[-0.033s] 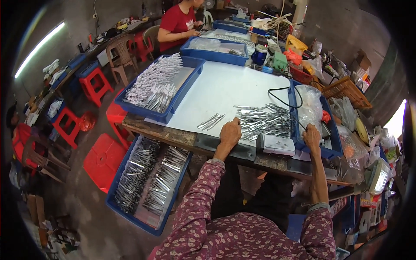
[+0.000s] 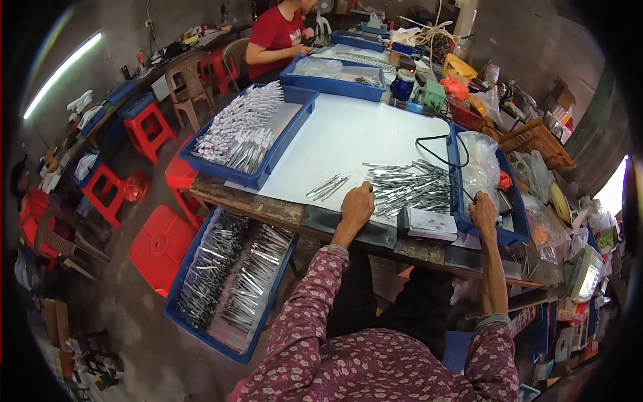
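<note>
One white box (image 2: 431, 224) between left hand (image 2: 358, 204), blue tray (image 2: 514, 235).

no legible text, pale print (image 2: 295, 37) on red shirt (image 2: 269, 32), too small

At centre, anything within the curled left hand (image 2: 358, 203) is hidden from view. At right, any grip by the right hand (image 2: 483, 214) is too small to be judged. At top, a co-worker (image 2: 273, 35) is cut off by the edge.
</note>
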`<state>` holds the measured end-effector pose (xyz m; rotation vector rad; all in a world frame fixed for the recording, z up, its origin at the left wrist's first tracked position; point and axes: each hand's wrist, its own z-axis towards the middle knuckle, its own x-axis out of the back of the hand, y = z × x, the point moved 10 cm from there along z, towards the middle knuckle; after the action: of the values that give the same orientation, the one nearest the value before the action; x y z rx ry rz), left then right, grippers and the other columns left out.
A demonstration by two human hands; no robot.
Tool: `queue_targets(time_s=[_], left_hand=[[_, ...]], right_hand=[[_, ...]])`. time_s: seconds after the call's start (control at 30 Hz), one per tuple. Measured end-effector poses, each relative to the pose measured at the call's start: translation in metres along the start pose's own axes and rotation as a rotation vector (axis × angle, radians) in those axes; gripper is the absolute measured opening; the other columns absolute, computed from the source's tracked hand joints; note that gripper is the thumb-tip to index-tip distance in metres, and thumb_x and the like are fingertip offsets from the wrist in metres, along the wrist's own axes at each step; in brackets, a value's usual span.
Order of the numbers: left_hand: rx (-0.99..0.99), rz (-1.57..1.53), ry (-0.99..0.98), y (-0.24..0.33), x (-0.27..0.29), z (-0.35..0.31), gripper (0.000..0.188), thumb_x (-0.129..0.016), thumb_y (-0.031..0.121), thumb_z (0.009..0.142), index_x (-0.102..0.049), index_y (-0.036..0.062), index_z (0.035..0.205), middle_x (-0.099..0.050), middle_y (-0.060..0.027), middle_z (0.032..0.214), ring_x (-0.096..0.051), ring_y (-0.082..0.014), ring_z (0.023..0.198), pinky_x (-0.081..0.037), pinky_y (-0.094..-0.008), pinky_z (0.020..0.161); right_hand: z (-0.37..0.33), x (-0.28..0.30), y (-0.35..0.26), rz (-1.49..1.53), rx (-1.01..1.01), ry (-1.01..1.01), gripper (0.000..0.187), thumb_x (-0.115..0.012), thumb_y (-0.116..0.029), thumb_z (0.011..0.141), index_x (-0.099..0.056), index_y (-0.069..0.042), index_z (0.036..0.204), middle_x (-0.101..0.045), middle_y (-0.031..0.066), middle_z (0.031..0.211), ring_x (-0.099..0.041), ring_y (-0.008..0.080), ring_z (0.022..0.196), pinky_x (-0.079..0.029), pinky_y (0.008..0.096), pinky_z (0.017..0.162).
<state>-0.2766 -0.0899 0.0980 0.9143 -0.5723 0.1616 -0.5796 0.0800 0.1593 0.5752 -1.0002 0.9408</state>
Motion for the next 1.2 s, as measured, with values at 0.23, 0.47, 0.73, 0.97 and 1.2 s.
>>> queue_targets(time_s=[0.23, 0.47, 0.73, 0.97, 1.2], left_hand=[[-0.027, 0.020, 0.008, 0.002, 0.003, -0.001, 0.012, -0.049, 0.009, 0.076, -0.052, 0.0012, 0.085, -0.057, -0.0202, 0.068, -0.056, -0.0359, 0.068, -0.044, -0.0430, 0.064], [-0.041, 0.014, 0.022, -0.001, 0.001, -0.001, 0.012, -0.049, 0.009, 0.076, -0.052, 0.0018, 0.086, -0.057, -0.0200, 0.067, -0.056, -0.0360, 0.068, -0.044, -0.0432, 0.064], [0.024, -0.005, -0.021, -0.002, 0.000, -0.001, 0.014, -0.050, 0.012, 0.077, -0.053, 0.0019, 0.087, -0.059, -0.0200, 0.074, -0.056, -0.0373, 0.074, -0.043, -0.0443, 0.068], [0.049, -0.010, -0.046, -0.003, 0.000, -0.001, 0.016, -0.049, 0.013, 0.078, -0.053, 0.0014, 0.087, -0.059, -0.0203, 0.074, -0.056, -0.0372, 0.075, -0.043, -0.0442, 0.069], [0.040, -0.019, -0.023, -0.007, 0.000, 0.000, 0.015, -0.050, 0.013, 0.077, -0.053, 0.0020, 0.087, -0.059, -0.0203, 0.075, -0.057, -0.0370, 0.075, -0.043, -0.0438, 0.069]], right_hand=[[0.002, -0.005, 0.001, -0.005, 0.009, -0.005, 0.015, -0.053, -0.013, 0.069, -0.049, -0.003, 0.080, -0.054, 0.0186, 0.080, -0.055, 0.0371, 0.073, -0.043, 0.0454, 0.065], [0.003, -0.005, 0.001, -0.004, 0.029, 0.018, 0.014, -0.054, -0.012, 0.068, -0.048, -0.003, 0.078, -0.053, 0.0181, 0.075, -0.055, 0.0359, 0.071, -0.043, 0.0444, 0.063], [0.002, -0.003, 0.003, 0.014, 0.017, 0.020, 0.014, -0.053, -0.012, 0.068, -0.049, -0.002, 0.076, -0.055, 0.0196, 0.075, -0.055, 0.0367, 0.072, -0.043, 0.0445, 0.064], [0.000, 0.002, 0.001, 0.034, 0.001, 0.030, 0.014, -0.053, -0.012, 0.068, -0.050, -0.001, 0.076, -0.056, 0.0190, 0.076, -0.055, 0.0365, 0.073, -0.042, 0.0447, 0.065], [0.001, 0.004, -0.005, 0.027, 0.037, 0.034, 0.013, -0.052, -0.012, 0.068, -0.049, -0.002, 0.075, -0.055, 0.0184, 0.074, -0.055, 0.0359, 0.072, -0.042, 0.0440, 0.064]])
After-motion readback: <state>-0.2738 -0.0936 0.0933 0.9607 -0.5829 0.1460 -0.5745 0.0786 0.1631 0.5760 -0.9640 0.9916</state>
